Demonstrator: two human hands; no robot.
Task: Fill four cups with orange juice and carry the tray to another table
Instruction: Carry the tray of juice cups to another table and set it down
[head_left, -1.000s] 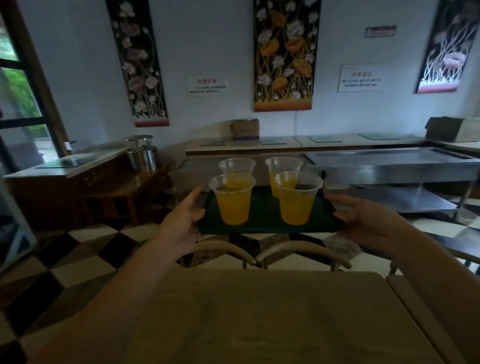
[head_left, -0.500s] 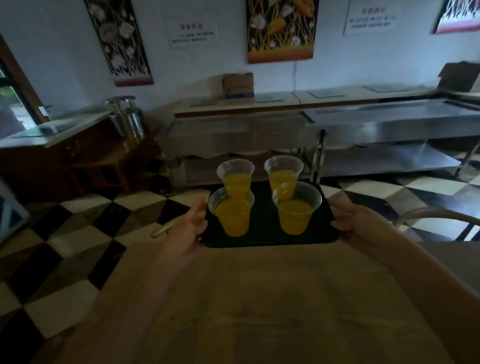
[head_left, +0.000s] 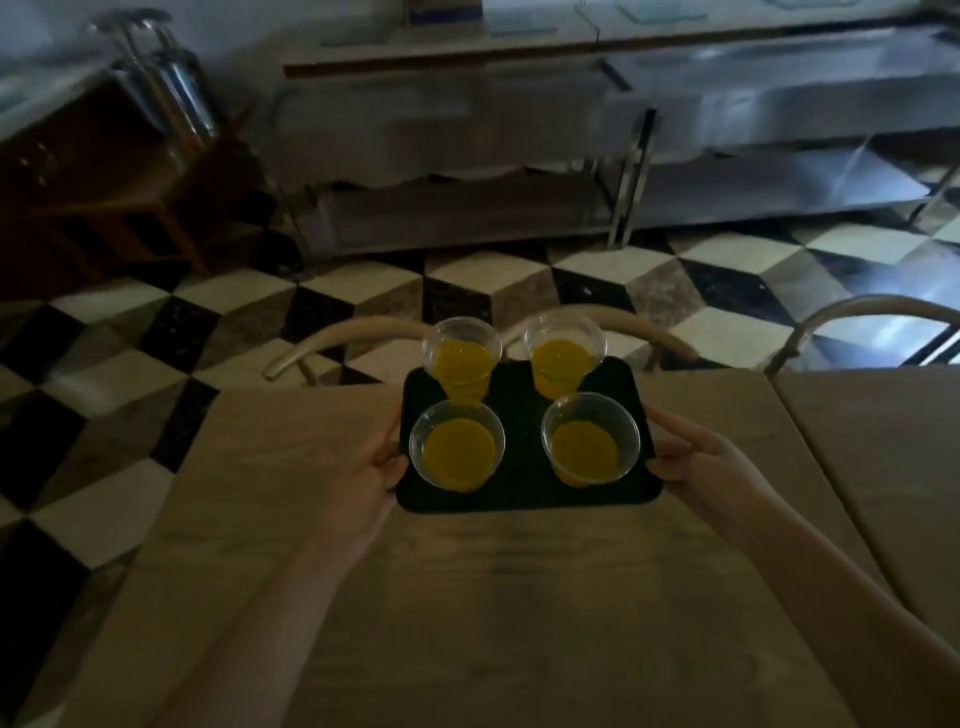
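A dark tray (head_left: 524, 496) carries several clear plastic cups of orange juice: two at the back (head_left: 461, 358) (head_left: 563, 356) and two at the front (head_left: 457, 451) (head_left: 589, 448). My left hand (head_left: 363, 478) grips the tray's left edge and my right hand (head_left: 711, 467) grips its right edge. The tray is over the far part of a light wooden table (head_left: 467, 597); whether it rests on the wood or hovers just above it I cannot tell.
Two curved wooden chair backs (head_left: 343, 338) (head_left: 644, 325) stand just beyond the table's far edge. A second table (head_left: 883, 467) adjoins on the right, with another chair (head_left: 872, 312) behind it. Steel counters (head_left: 675, 104) line the far wall across a checkered floor.
The tray has come nearer and lower, from out over the floor and chairs to over the wooden table. My view has tilted down, so the cups show from above.
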